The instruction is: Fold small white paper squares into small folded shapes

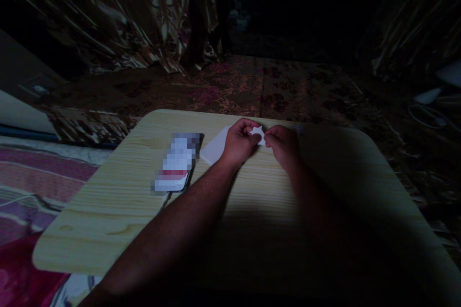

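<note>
Between my two hands, over the far part of the table, is a small white piece of paper (258,133) with pointed, uneven edges. My left hand (240,141) pinches it from the left, thumb on top and fingers curled behind. At its right edge, my right hand (283,144) grips it with thumb and forefinger. A white flat rectangular pad or box (215,146) lies just left of my left hand, partly covered by it. Dim light hides the finer details of the paper.
A phone (176,160) with a lit, blurred screen lies on the wooden table (108,201), a cable at its lower end. A small pale scrap (299,129) sits beyond my right hand. Patterned curtains (154,14) hang behind; striped bedding (46,172) is at the left.
</note>
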Available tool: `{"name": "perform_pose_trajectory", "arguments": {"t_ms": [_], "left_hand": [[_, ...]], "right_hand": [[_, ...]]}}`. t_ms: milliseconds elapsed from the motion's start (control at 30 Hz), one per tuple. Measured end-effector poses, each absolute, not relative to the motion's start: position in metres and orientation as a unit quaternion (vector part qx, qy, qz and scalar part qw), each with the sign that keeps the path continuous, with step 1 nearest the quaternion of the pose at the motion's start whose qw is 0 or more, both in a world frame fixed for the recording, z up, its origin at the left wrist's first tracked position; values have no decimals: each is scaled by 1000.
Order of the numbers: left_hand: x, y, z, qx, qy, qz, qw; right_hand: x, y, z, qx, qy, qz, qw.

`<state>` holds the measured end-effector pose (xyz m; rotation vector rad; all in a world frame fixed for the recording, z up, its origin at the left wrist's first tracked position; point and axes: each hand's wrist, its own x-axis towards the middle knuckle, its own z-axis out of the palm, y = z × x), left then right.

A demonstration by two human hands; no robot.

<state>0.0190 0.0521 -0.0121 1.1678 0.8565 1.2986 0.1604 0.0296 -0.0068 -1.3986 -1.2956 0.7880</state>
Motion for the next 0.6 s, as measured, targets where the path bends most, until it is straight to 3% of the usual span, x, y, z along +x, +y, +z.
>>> {"name": "perform_pose_trajectory", "arguments": {"t_ms": [300, 600], "left_hand": [[19, 53, -13, 483, 365, 553, 572], [19, 54, -14, 477, 363, 573, 559]], "right_hand": [[157, 29, -3, -554, -505, 386, 538], [161, 29, -7, -573, -554, 335, 502]]}}
